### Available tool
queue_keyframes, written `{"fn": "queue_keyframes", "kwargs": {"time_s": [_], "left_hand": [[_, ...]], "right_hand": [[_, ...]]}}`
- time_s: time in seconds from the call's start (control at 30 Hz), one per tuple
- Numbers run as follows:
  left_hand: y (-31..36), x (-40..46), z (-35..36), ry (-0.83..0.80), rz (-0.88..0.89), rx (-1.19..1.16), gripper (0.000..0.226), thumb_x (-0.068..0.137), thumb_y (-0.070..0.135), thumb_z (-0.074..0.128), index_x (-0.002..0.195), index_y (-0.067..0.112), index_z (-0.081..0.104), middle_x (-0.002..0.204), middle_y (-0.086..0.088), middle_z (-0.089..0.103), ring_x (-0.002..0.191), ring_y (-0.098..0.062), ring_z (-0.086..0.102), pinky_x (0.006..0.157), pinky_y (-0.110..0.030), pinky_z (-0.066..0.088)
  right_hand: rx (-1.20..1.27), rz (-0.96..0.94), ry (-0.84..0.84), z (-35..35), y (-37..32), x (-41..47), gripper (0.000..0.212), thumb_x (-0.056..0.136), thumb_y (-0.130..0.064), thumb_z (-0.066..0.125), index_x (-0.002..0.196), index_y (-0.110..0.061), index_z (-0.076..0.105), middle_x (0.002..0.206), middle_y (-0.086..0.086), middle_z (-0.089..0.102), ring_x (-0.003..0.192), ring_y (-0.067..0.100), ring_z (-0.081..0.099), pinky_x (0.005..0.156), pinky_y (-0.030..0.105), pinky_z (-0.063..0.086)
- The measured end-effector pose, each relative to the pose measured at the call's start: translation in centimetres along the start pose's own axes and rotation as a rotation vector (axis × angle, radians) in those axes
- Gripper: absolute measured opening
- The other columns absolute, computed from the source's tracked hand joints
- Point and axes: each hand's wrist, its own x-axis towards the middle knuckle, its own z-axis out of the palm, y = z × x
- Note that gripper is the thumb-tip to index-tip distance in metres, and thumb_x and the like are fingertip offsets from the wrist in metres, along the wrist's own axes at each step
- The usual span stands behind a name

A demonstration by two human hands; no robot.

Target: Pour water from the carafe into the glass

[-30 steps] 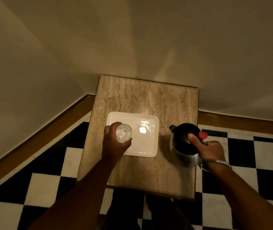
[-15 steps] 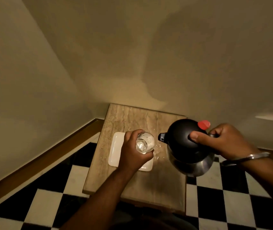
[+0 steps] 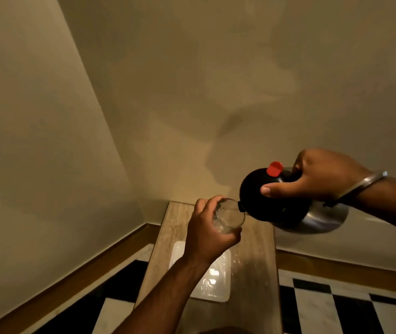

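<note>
Gripping the glass (image 3: 229, 216) from its 9 o'clock side, the left hand (image 3: 207, 233) held it raised above the stone table (image 3: 252, 251), fingers wrapped around the wall, mouth tilted toward 3 o'clock. The right hand (image 3: 317, 178) was clenched on the carafe (image 3: 279, 201) handle, thumb pressed on the black dome below the red lid tab (image 3: 274, 169). The carafe was tipped toward 9 o'clock, its spout meeting the glass rim. Whether water was flowing could not be determined. A metal bangle (image 3: 358, 186) sat on the right wrist. At 6 o'clock from the glass, a white tray (image 3: 218, 285) lay on the table, partly hidden by the left forearm.
</note>
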Motion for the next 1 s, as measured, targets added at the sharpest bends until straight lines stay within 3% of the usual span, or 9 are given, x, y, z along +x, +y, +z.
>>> {"fn": "queue_keyframes", "kwargs": {"time_s": [0.17, 0.3, 0.4, 0.6, 1.0], "left_hand": [[1.5, 0.2, -0.2, -0.034, 0.029, 0.013, 0.077, 0.057, 0.051, 0.081, 0.125, 0.047, 0.046, 0.111, 0.015, 0.048, 0.1, 0.005, 0.051, 0.074, -0.007, 0.048], [3.6, 0.7, -2.2, -0.018, 0.102, -0.008, 0.079, 0.061, 0.051, 0.081, 0.131, 0.039, 0.047, 0.114, 0.012, 0.048, 0.103, -0.002, 0.053, 0.079, -0.015, 0.052], [4.3, 1.0, -2.7, 0.013, 0.125, 0.042, 0.079, 0.059, 0.053, 0.079, 0.131, 0.036, 0.049, 0.112, 0.011, 0.049, 0.102, -0.004, 0.052, 0.08, -0.024, 0.055], [5.2, 1.1, -3.6, 0.034, 0.151, 0.068, 0.077, 0.058, 0.053, 0.074, 0.13, 0.038, 0.05, 0.11, 0.011, 0.048, 0.102, -0.009, 0.052, 0.08, -0.033, 0.057], [6.4, 0.9, -3.2, 0.033, 0.205, 0.054, 0.075, 0.061, 0.056, 0.075, 0.129, 0.039, 0.049, 0.109, 0.013, 0.046, 0.1, -0.006, 0.05, 0.079, -0.032, 0.056]], "right_hand": [[-0.157, -0.044, -0.021, -3.2, -2.5, 0.3, 0.08, 0.031, -0.097, 0.042, 0.039, -0.018, 0.049, 0.023, -0.008, 0.036, 0.03, 0.009, 0.033, 0.039, 0.024, 0.027], [-0.319, -0.143, 0.085, -5.8, -4.5, -1.7, 0.08, 0.032, -0.098, 0.038, 0.039, -0.018, 0.045, 0.025, -0.006, 0.032, 0.032, 0.013, 0.033, 0.04, 0.025, 0.026], [-0.371, -0.157, 0.055, -6.5, -5.5, -1.9, 0.082, 0.032, -0.098, 0.033, 0.043, -0.018, 0.046, 0.036, -0.006, 0.037, 0.037, 0.015, 0.036, 0.044, 0.028, 0.03], [-0.493, -0.186, 0.106, -7.4, -6.1, -2.6, 0.089, 0.03, -0.1, 0.028, 0.046, -0.016, 0.052, 0.038, -0.006, 0.043, 0.036, 0.013, 0.04, 0.043, 0.024, 0.032], [-0.573, -0.198, 0.17, -8.5, -6.8, -4.0, 0.085, 0.033, -0.099, 0.029, 0.052, -0.02, 0.053, 0.039, -0.007, 0.047, 0.035, 0.01, 0.043, 0.04, 0.021, 0.031]]}}
